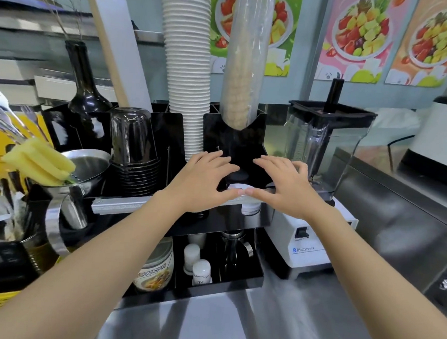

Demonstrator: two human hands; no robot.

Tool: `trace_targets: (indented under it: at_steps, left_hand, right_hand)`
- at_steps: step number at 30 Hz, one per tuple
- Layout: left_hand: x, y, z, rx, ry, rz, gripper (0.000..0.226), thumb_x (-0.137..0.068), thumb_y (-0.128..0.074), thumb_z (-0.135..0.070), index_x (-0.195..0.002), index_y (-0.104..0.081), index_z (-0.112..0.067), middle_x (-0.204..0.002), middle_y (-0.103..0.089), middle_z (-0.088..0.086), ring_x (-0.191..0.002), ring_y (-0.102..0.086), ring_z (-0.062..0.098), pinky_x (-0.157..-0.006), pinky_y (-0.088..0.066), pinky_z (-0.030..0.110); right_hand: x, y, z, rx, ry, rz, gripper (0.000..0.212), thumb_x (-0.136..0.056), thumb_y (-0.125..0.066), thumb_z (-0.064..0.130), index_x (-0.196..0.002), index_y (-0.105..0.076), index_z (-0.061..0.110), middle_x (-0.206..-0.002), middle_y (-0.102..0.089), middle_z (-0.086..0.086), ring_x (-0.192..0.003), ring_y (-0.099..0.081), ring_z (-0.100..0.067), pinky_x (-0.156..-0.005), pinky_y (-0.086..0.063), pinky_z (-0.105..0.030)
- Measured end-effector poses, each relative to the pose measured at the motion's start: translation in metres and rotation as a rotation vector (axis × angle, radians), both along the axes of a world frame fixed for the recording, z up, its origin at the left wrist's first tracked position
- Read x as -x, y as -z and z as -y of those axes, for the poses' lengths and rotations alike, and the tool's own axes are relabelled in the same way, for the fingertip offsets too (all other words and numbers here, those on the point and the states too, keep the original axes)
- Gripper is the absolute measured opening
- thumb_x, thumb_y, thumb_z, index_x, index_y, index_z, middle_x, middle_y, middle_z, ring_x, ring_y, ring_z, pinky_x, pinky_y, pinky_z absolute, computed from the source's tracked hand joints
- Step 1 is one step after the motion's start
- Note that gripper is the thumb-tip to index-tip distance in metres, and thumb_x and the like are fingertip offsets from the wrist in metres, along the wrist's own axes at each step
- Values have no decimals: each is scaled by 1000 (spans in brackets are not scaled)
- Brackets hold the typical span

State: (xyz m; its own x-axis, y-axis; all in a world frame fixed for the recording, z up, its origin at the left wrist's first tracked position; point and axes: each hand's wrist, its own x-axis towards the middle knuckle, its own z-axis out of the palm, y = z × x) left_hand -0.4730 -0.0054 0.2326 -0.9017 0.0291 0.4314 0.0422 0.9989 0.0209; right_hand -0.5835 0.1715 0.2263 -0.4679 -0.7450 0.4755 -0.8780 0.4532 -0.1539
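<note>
Both my hands reach forward over a black organiser rack (247, 134) on the steel counter. My left hand (203, 181) has straight spread fingers and its thumb touches a small white lid-like object (238, 189) on the rack's front ledge. My right hand (283, 188) mirrors it, fingers spread, thumb against the same white object from the right. Neither hand's fingers curl round anything. A tall stack of white paper cups (187, 71) and a clear plastic sleeve of stacked items (244, 66) rise from the rack just behind my hands.
A blender (319, 153) on a white base stands right of the rack. Upside-down black cups (134, 149), a dark bottle (84, 89), steel jugs (88, 167) and yellow sponges (39, 159) crowd the left. Small white bottles (200, 270) and a jar (157, 267) sit in the lower tray.
</note>
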Motion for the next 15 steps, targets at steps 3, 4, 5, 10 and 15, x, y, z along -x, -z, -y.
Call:
trace_targets:
  at_steps: [3,4,5,10,15]
  left_hand:
    - [-31,0,0,-21,11,-90,73,-75,-27,-71,-134,-36,-29,-147,-34,-1,-138,-17,14,-110,-8,31]
    - [-44,1,1,-28,13,-116,71,-75,-28,-70,-134,-36,-30,-147,-34,-2,-138,-18,14,-110,-8,30]
    - [-57,3,2,-34,7,-138,69,-77,-29,-69,-134,-35,-31,-147,-35,-2,-137,-19,13,-109,-8,30]
    - [-137,18,18,-157,-105,-135,68,-77,-31,-69,-135,-32,-32,-147,-33,-4,-138,-19,13,-111,-13,36]
    - [-224,51,41,-219,-252,-120,66,-78,-36,-66,-135,-32,-33,-145,-35,-7,-135,-20,8,-106,-12,27]
  right_hand:
    - [-23,-6,2,70,-57,-10,77,-73,-37,71,-138,-31,29,-143,-38,6,-131,-28,-7,-105,-13,-36]
    - [-32,-7,4,87,-81,-9,78,-73,-36,70,-138,-30,28,-143,-39,7,-130,-29,-7,-104,-14,-34]
    - [-43,-7,6,103,-108,-8,78,-72,-36,69,-137,-30,28,-142,-40,7,-129,-31,-7,-102,-14,-32]
    - [-107,7,27,123,-251,41,76,-73,-41,68,-136,-32,27,-139,-43,8,-125,-33,-5,-103,-17,-33]
    - [-170,37,57,13,-406,161,75,-77,-45,64,-139,-24,28,-143,-37,7,-129,-27,-7,-104,-14,-31]
